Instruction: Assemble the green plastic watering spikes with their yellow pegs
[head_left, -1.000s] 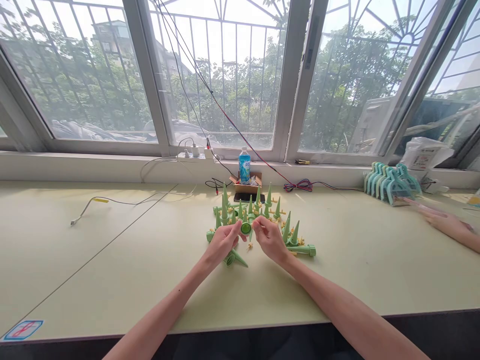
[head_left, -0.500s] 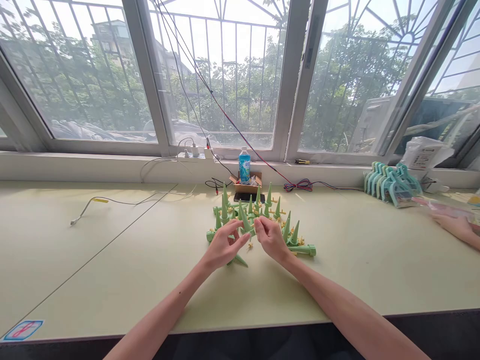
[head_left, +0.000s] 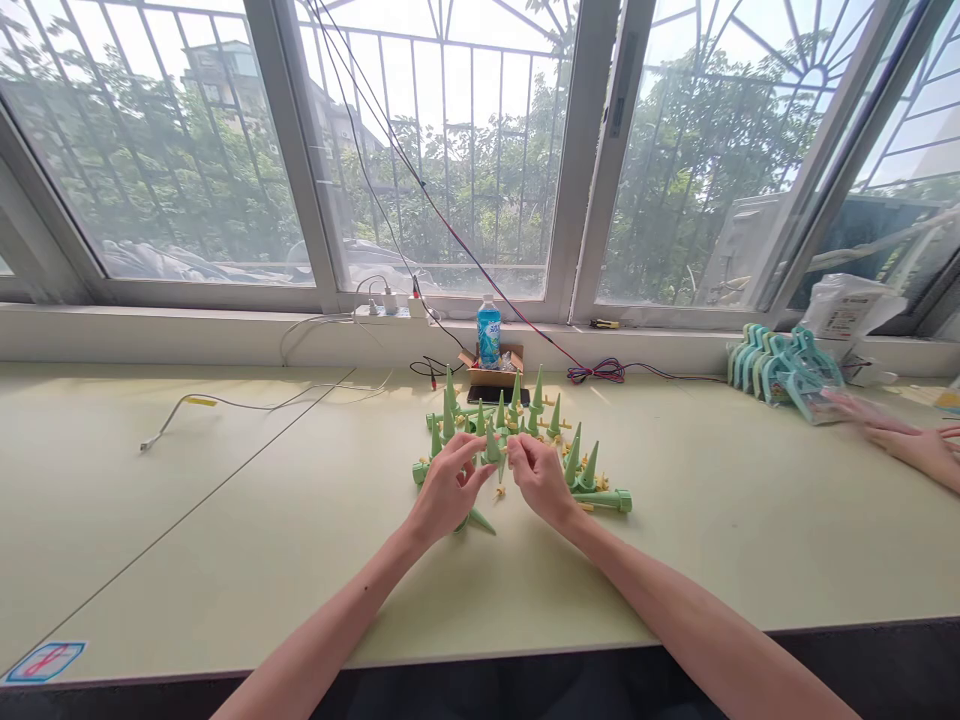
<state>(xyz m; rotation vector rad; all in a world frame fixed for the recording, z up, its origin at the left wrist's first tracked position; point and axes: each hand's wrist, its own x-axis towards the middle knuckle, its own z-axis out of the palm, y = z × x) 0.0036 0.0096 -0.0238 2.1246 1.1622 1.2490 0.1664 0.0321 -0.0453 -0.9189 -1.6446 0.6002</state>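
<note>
A green cone-shaped watering spike [head_left: 492, 443] is held between the thumb and fingers of my left hand [head_left: 450, 485]. My right hand [head_left: 541, 478] is closed in a pinch at the spike's right side. A bit of yellow shows at those fingertips, apparently a small yellow valve [head_left: 505, 450], mostly hidden. More green spikes [head_left: 538, 392] stand and lie in a cluster behind and around both hands, with yellow valves among them. One loose yellow valve [head_left: 500, 492] lies on the table between my hands. Another spike [head_left: 481, 521] lies partly under my left hand.
Behind the cluster, a blue bottle [head_left: 489, 335] stands in a small cardboard box [head_left: 491, 377], with a dark phone [head_left: 499, 396] before it. Cables [head_left: 596, 371] lie near the wall. At right, another person's hands [head_left: 911, 445] are beside bagged teal hangers [head_left: 784, 370].
The spike in my left hand has turned and shows a different slant. My right hand has barely moved. The other person's hands at right have shifted, and one teal hanger has moved.
</note>
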